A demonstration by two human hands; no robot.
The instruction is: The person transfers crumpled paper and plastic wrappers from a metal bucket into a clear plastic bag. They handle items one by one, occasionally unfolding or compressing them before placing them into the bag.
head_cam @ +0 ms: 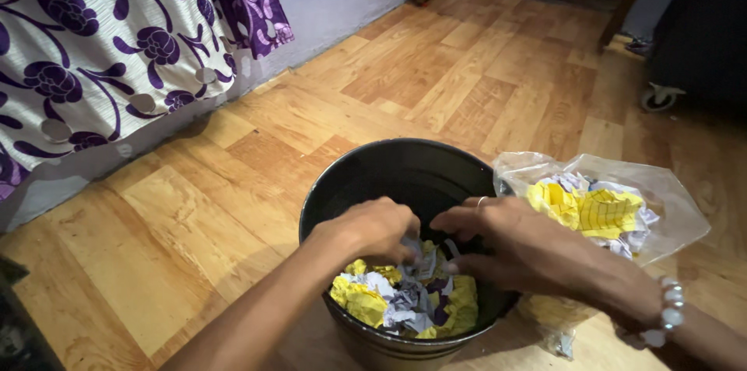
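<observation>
Both hands are being dug into a black bucket (405,176) on the wooden floor (467,83) — crumpled yellow and white paper (405,301) is being gathered inside. Best done by scooping from underneath so nothing is being spilled over the rim. The left hand (372,229) is being curled nearly closed on some wads; the right hand (520,245) is being kept half open, fingertips touching paper (ring and bead bracelet showing). A clear plastic bag (661,200) of similar paper is lying just beside the bucket.

Both hands (451,239) in bin (366,173), crumpled paper (405,301)
</observation>
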